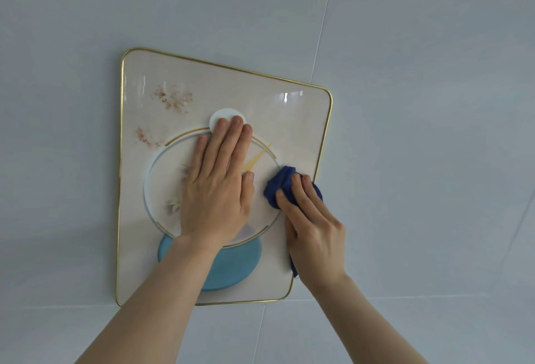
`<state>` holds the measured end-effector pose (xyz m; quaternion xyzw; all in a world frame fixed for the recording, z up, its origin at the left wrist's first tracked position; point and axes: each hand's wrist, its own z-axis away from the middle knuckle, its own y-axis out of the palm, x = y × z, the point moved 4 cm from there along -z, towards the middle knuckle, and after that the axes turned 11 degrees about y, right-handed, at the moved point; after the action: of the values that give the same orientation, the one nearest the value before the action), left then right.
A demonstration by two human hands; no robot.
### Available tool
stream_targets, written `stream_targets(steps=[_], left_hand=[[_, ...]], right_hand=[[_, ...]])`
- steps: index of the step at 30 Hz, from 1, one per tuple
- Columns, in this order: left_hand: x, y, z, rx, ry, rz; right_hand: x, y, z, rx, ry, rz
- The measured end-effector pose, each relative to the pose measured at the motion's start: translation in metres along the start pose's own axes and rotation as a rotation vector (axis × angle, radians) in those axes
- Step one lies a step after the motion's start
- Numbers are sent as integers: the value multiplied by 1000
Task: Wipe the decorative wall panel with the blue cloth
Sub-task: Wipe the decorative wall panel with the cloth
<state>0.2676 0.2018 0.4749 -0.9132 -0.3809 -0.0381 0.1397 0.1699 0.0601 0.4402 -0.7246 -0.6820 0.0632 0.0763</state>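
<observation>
The decorative wall panel [150,80] is cream with a thin gold rim, a large white-and-gold circle, a small white disc and a light blue oval near its bottom. It hangs tilted on the wall. My left hand [217,187] lies flat on the panel's middle, fingers together and pointing up, holding nothing. My right hand [312,230] presses a bunched dark blue cloth [279,182] against the panel near its right edge. Part of the cloth shows under my palm, lower down.
A pale grey tiled wall [434,103] surrounds the panel, with thin grout lines running across it. Brownish speckled marks [173,99] show on the panel's upper left.
</observation>
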Motion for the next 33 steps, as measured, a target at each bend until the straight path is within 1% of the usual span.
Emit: stream_targets(steps=[3, 5, 6, 8, 9, 10, 11, 13, 14, 15, 16, 17, 19, 21, 23, 25, 27, 30, 32, 33], left_hand=[[-3, -10, -3, 61, -15, 49], [-4, -19, -6, 129, -17, 43], [-5, -25, -7, 153, -11, 23], [-6, -38, -9, 155, 20, 2], [-6, -46, -9, 135, 38, 8], [-3, -54, -9, 108, 46, 21], [3, -61, -7, 77, 37, 37], [22, -72, -1, 23, -29, 64], [34, -76, 3, 7, -76, 70], [47, -80, 8, -4, -124, 69], [60, -82, 13, -10, -167, 64], [73, -84, 18, -12, -204, 61], [94, -83, 25, -5, -259, 74], [109, -78, 30, 19, -278, 94], [118, -71, 33, 48, -268, 107], [123, -63, 36, 68, -254, 128], [127, -55, 38, 58, -241, 143], [131, -45, 40, 25, -222, 138], [133, -41, 41, -3, -203, 132], [134, -39, 42, -13, -196, 119]], right_hand=[[7, -7, -4, 36, 28, 19], [13, -15, -4, 102, 53, 21], [15, -19, -4, 149, 70, 27], [19, -25, -4, 302, 155, 46], [19, -26, -4, 377, 245, 40], [18, -29, -5, 437, 373, -10], [15, -32, -6, 472, 533, -113], [14, -38, -12, 456, 842, -399], [17, -41, -18, 427, 957, -554], [23, -42, -24, 399, 1034, -690], [30, -43, -33, 366, 1059, -774], [39, -44, -42, 329, 1033, -800], [63, -47, -65, 240, 856, -764], [90, -47, -85, 142, 586, -693], [113, -38, -100, 40, 291, -570], [129, -23, -111, -25, 95, -431], [138, -5, -121, -22, -51, -321], [152, 22, -127, 31, -269, -186], [156, 34, -131, 22, -350, -133], [156, 39, -132, 8, -360, -127]])
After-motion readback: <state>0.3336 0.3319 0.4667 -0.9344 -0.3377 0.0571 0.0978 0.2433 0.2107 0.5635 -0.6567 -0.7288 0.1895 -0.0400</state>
